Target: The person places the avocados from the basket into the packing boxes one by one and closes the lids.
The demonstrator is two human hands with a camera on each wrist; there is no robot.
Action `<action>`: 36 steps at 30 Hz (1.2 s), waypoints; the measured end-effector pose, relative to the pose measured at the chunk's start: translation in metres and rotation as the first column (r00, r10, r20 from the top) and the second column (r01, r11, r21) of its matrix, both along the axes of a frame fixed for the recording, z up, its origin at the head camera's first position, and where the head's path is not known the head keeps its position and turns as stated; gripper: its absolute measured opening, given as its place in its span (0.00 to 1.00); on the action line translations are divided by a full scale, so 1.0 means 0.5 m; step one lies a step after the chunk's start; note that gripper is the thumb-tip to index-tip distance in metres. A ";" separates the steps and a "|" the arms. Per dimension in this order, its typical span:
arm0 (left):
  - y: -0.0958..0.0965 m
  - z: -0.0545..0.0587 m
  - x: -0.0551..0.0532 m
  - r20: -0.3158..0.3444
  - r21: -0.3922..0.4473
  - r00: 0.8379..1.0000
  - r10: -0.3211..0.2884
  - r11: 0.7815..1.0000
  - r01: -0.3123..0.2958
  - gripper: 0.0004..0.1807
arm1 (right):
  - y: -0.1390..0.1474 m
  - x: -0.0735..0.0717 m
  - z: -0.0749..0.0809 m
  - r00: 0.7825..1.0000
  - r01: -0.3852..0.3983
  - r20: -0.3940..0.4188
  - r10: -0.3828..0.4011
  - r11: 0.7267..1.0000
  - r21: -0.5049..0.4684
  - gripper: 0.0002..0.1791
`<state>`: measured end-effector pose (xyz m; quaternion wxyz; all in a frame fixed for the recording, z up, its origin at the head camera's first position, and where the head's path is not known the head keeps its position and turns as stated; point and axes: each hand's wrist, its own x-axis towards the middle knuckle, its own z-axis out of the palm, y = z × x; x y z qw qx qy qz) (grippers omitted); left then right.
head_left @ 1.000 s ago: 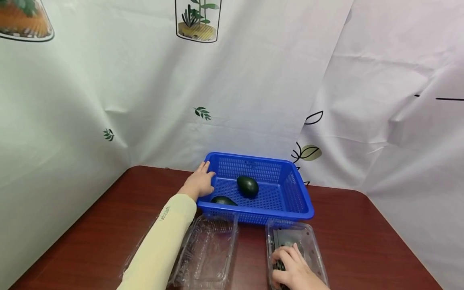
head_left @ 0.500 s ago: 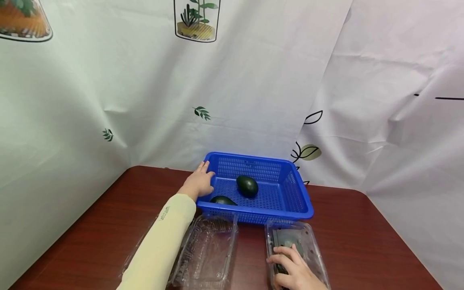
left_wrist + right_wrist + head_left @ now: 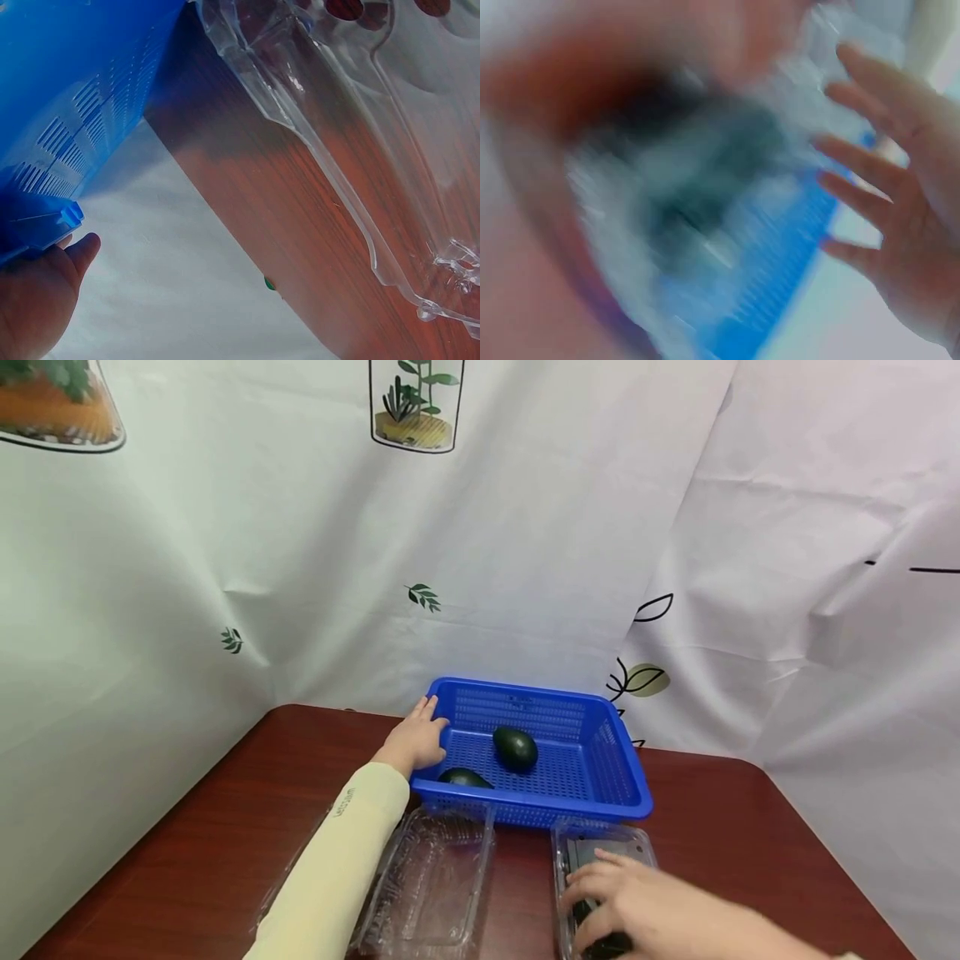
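My left hand (image 3: pixel 412 739) rests on the left rim of a blue plastic basket (image 3: pixel 558 764), its fingers fairly straight along the edge. Inside lie a dark green avocado (image 3: pixel 515 749) and, partly behind the front rim, a second avocado (image 3: pixel 463 777). Over a clear plastic clamshell box (image 3: pixel 564 860) at the right hovers my right hand (image 3: pixel 645 902), fingers spread and holding nothing. Dark green avocados (image 3: pixel 607 943) show in that box, partly covered by the hand. The right wrist view is blurred, though the right hand (image 3: pixel 907 202) appears there with fingers apart.
Another clear plastic box (image 3: pixel 431 881) lies opened between my arms, with more clear plastic beneath the left sleeve (image 3: pixel 333 868). All of it stands on a reddish-brown table (image 3: pixel 720 827). A printed white cloth (image 3: pixel 517 568) hangs behind the table.
My right hand has lifted and turned above the right box, letting go of the avocado there; its forearm now comes in from the right. The left hand stays on the basket rim.
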<state>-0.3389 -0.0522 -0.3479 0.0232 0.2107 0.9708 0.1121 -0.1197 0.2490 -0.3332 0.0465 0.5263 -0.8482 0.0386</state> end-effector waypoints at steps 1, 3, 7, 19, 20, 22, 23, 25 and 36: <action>0.002 -0.001 -0.001 0.003 0.002 1.000 -0.001 1.000 0.001 0.31 | 0.006 -0.012 0.026 0.997 0.032 0.068 -0.033 0.999 0.019 0.11; 0.004 -0.003 -0.002 0.004 -0.002 1.000 -0.002 1.000 0.002 0.31 | 0.023 -0.048 0.074 0.971 0.145 0.186 -0.147 0.989 0.022 0.14; 0.007 -0.007 -0.002 0.003 -0.011 1.000 0.001 1.000 -0.001 0.32 | 0.077 -0.146 0.133 0.838 0.475 0.315 -0.445 0.880 -0.020 0.21; 0.016 -0.001 0.002 -0.008 -0.015 1.000 -0.001 1.000 0.000 0.32 | 0.176 -0.302 0.021 0.581 0.794 0.321 -0.748 0.608 -0.021 0.49; 0.016 0.000 0.002 -0.009 -0.020 1.000 0.001 1.000 -0.001 0.32 | 0.173 -0.304 0.014 0.571 0.798 0.350 -0.743 0.602 -0.025 0.50; 0.016 0.003 0.002 -0.011 -0.036 1.000 0.005 0.999 -0.005 0.32 | 0.164 -0.306 0.005 0.551 0.807 0.403 -0.730 0.589 -0.037 0.52; 0.016 0.004 0.002 -0.014 -0.046 1.000 0.005 0.999 -0.005 0.32 | 0.158 -0.307 0.002 0.540 0.814 0.417 -0.731 0.579 -0.039 0.53; 0.016 0.007 0.002 -0.012 -0.077 1.000 0.004 0.997 -0.005 0.33 | 0.148 -0.308 -0.001 0.520 0.830 0.409 -0.749 0.557 -0.035 0.54; 0.008 0.023 0.005 0.055 -0.206 0.998 -0.011 0.978 0.023 0.36 | 0.121 -0.315 -0.020 0.513 0.845 0.265 -0.816 0.535 0.010 0.54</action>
